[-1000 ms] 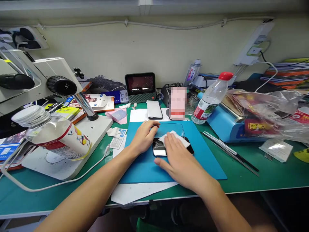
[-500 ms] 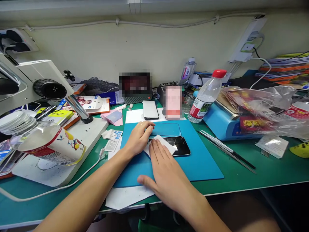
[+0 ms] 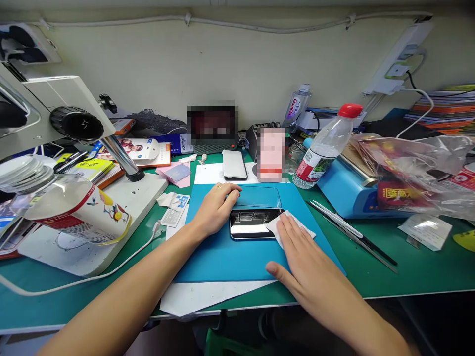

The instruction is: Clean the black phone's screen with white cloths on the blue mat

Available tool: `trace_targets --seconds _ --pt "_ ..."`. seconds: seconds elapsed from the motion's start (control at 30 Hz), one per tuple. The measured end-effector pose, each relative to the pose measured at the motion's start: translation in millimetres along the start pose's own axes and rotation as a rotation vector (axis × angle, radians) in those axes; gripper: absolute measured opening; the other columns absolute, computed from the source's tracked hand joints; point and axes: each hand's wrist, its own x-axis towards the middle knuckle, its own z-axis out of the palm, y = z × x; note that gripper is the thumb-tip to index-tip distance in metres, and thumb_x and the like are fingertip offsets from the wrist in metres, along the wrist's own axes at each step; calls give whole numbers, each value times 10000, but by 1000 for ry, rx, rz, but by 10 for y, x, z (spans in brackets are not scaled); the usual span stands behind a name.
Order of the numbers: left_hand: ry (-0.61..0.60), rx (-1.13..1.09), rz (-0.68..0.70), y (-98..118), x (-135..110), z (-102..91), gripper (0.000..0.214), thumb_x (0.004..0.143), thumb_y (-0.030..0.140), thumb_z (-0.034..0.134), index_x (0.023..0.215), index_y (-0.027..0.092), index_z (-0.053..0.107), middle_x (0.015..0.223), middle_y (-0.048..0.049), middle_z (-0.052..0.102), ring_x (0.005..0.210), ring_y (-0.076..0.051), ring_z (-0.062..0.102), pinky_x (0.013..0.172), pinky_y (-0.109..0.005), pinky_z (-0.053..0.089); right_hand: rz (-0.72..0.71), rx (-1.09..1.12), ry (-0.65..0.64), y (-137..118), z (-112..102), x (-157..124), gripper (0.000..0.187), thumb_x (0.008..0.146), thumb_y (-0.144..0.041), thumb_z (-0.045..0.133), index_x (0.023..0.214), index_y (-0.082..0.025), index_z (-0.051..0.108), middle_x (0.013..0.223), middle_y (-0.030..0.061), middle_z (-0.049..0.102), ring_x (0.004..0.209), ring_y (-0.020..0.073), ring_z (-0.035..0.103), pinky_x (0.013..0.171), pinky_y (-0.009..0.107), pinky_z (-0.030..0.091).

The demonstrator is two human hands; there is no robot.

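Note:
A black smartphone [image 3: 252, 229] lies screen up on the blue mat [image 3: 222, 262], its glossy face reflecting light. My right hand [image 3: 304, 252] lies nearly flat, fingers together and thumb out, pressing a folded white wipe [image 3: 308, 231] over the phone's right end and the mat beside it. At the phone's upper left corner is my left hand [image 3: 215, 210], its fingers curled and thumb drawn in close to them. The fingertips are partly hidden, so any grip there cannot be made out. Just behind the phone lies a clear glass sheet [image 3: 260, 196] with a dark outline.
Tweezers [image 3: 352, 230] lie right of the mat, near a red-capped water bottle [image 3: 326, 148] and a blue device [image 3: 349, 190] under plastic bags. A large bottle [image 3: 79, 207] tilts at left by a microscope stand [image 3: 122, 158]. A white phone-like slab [image 3: 234, 165] lies behind.
My right hand has slid the wipe rightward across the screen to the phone's right end, uncovering its left part. My left hand stays at the upper left corner. The view has shifted slightly.

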Motion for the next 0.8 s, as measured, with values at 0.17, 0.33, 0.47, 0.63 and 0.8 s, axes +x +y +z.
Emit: trace_targets --seconds 0.17,0.33,0.47,0.63,0.8 --pt "6 -8 5 -5 -1 -7 277 1040 310 388 1078 213 645 1054 -42 712 1062 -226 596 950 -370 463 54 -16 -14 -30 -45 225 1014 942 -765 257 1596 8 208 1681 216 124 1559 345 118 1241 555 230" --pt "1 -15 -3 -1 3 4 279 1042 321 385 1081 218 641 1065 -43 710 1064 -229 593 948 -371 457 76 2 -1 -107 -47 247 1026 934 -781 227 1592 7 230 1676 220 147 1556 345 125 1245 548 222" --pt "-4 -16 31 -2 10 16 280 1039 319 385 1074 211 641 1051 -47 709 1046 -228 589 948 -366 452 51 30 -49 -452 -74 362 1107 894 -831 241 1573 44 261 1662 264 154 1552 378 103 1250 545 211" --pt "33 -20 17 -7 5 -4 285 1032 300 383 1052 200 649 1033 -51 711 1027 -222 596 943 -360 454 -71 100 -52 -897 -67 572 1087 914 -803 275 1564 68 257 1650 289 182 1554 383 80 1270 514 138" --pt "8 -19 19 -3 3 5 287 1030 305 390 1051 207 658 1046 -48 715 1030 -221 598 946 -362 454 -39 107 -29 -999 -33 609 1091 904 -782 387 1576 62 222 1654 291 180 1558 383 117 1277 504 114"
